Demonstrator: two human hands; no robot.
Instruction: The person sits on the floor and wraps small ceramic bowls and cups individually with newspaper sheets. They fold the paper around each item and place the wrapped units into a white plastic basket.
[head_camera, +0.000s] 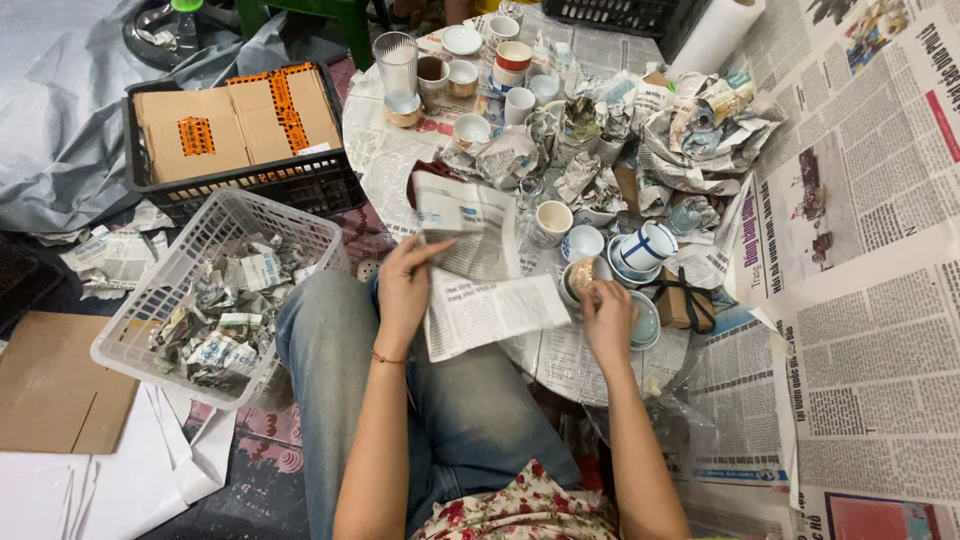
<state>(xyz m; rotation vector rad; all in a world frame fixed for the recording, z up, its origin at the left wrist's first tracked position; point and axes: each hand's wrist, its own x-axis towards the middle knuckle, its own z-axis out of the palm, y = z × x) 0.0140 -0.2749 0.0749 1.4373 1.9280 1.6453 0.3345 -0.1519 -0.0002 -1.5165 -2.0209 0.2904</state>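
Lighting evenly from above, soft and fairly bright, casting only faint shadows beneath the white basket (215, 290) and around the cups on the worktop (560, 360). Glaring mildly on the white paper roll (715, 35) and the pale sheets at lower left. Dimming toward the dark floor at the left edge. Bending straight lines outward near the corners, wide-angle style. Blurring slightly around the right hand (608, 318); keeping newspaper print at far right reasonably sharp.

I see a crumpled newspaper sheet (468, 232) lifted just above my left fingertips, and a small brown-patterned cup (580, 277) tilted on its stack under my right fingertips.
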